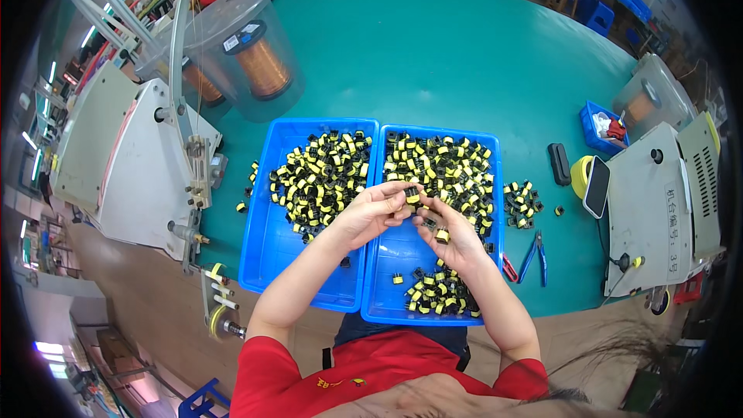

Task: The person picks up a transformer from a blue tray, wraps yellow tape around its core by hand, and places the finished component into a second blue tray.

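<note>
Over the inner rims of two blue trays, my hands meet at a small black coil bobbin (412,197) wrapped in yellow tape. My left hand (371,213) pinches it between thumb and fingers. Close against it, my right hand (457,241) has its fingertips at the piece, and a second yellow-taped bobbin (442,236) rests in its curled fingers. The left blue tray (259,251) holds a heap of such bobbins (321,178) toward its far side. In the right blue tray (375,294) lie a large far heap (457,162) and a smaller near heap (441,294).
Loose bobbins (522,203) lie right of the trays, near blue-handled pliers (534,257), a black case (558,164) and a phone (597,187). Winding machines (147,170) flank the green table (433,46). Copper wire spools (263,66) stand in a clear bin at far left.
</note>
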Action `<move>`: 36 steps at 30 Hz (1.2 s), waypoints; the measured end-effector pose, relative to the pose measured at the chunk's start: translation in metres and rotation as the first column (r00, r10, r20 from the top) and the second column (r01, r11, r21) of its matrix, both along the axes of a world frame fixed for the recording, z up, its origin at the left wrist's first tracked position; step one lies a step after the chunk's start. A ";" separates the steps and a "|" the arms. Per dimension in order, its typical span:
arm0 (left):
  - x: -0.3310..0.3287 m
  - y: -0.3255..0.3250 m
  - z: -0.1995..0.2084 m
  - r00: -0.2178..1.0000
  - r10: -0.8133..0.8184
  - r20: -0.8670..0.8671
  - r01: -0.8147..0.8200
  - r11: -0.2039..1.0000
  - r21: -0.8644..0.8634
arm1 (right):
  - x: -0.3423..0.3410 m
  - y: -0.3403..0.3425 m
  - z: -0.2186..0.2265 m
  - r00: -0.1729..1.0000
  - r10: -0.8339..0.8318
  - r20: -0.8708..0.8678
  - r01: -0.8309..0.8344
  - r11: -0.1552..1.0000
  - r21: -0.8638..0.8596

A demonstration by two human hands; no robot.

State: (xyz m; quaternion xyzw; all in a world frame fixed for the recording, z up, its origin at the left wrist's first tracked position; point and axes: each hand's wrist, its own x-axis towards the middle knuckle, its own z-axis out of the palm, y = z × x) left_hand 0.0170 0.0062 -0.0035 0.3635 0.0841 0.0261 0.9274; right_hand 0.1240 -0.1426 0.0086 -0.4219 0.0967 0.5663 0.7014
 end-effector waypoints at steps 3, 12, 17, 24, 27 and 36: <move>0.002 0.000 0.004 1.000 -0.013 -0.010 0.013 0.999 -0.053 | 0.003 -0.002 -0.013 0.993 -0.002 -0.115 0.005 1.000 0.030; 0.000 0.000 0.011 0.993 0.091 -0.070 -0.091 0.996 0.001 | -0.005 -0.003 0.007 0.877 0.165 0.452 -0.160 0.986 -0.050; 0.001 -0.007 0.014 0.973 0.095 -0.208 -0.048 0.974 0.221 | -0.014 -0.004 0.010 0.658 0.025 0.753 -0.146 0.985 0.095; -0.001 -0.008 0.001 0.984 -0.111 -0.141 0.123 0.989 0.079 | -0.019 -0.004 0.004 0.514 0.010 0.858 -0.191 0.976 0.103; 0.001 -0.010 0.004 0.978 -0.133 -0.160 0.129 0.991 -0.035 | -0.016 -0.006 -0.004 0.468 0.007 0.884 -0.129 0.990 0.060; 0.002 -0.010 0.006 0.975 -0.064 -0.214 0.069 0.998 0.016 | -0.015 -0.005 -0.003 0.049 -0.022 0.999 -0.014 1.000 0.023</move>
